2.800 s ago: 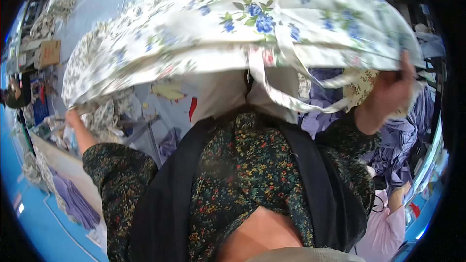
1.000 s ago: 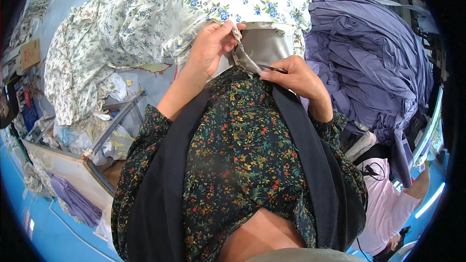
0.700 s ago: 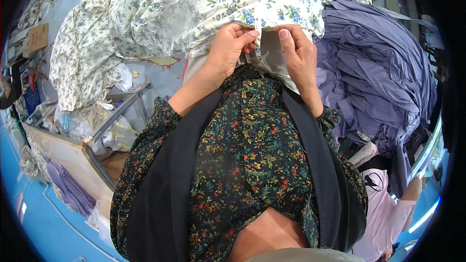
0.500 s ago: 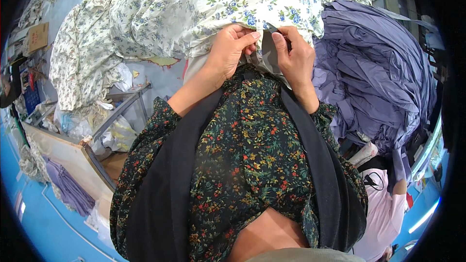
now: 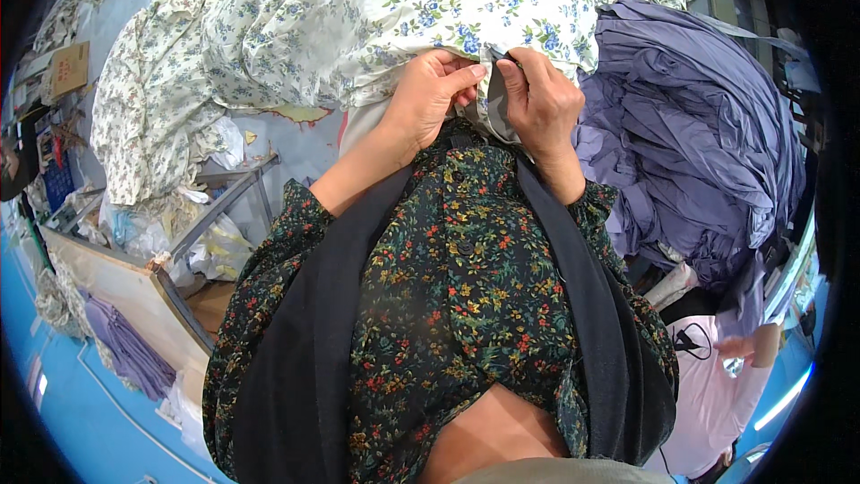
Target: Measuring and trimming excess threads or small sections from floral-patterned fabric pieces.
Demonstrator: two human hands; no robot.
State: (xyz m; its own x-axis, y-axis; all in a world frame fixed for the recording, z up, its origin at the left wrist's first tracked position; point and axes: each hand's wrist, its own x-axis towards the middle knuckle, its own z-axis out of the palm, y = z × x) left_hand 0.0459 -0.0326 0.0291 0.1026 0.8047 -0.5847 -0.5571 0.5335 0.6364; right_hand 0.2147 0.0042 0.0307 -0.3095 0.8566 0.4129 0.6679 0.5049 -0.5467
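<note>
A large white cloth printed with blue flowers (image 5: 358, 22) lies in folds before me and drapes down near my waist. My left hand (image 5: 434, 94) pinches the edge of this cloth between thumb and fingers. Close beside it, my right hand (image 5: 542, 99) is closed with thumb against curled fingers, at the same edge. A narrow strip of the cloth hangs between the two hands. Something small and dark grey shows by the right fingertips, too small to name. What lies under the fingers is hidden.
Purple-grey fabric (image 5: 690, 125) is heaped at the right. A metal frame (image 5: 224, 206) with plastic bags and scraps stands at the left, by a wooden board (image 5: 125, 282). A cardboard box (image 5: 70, 69) sits far left. Another person in a pink top (image 5: 708, 394) is at the lower right.
My hands have shifted slightly along the cloth's edge, and the right one has turned a little. The cloth has moved slightly. At the right, the other person's arm and hand have moved.
</note>
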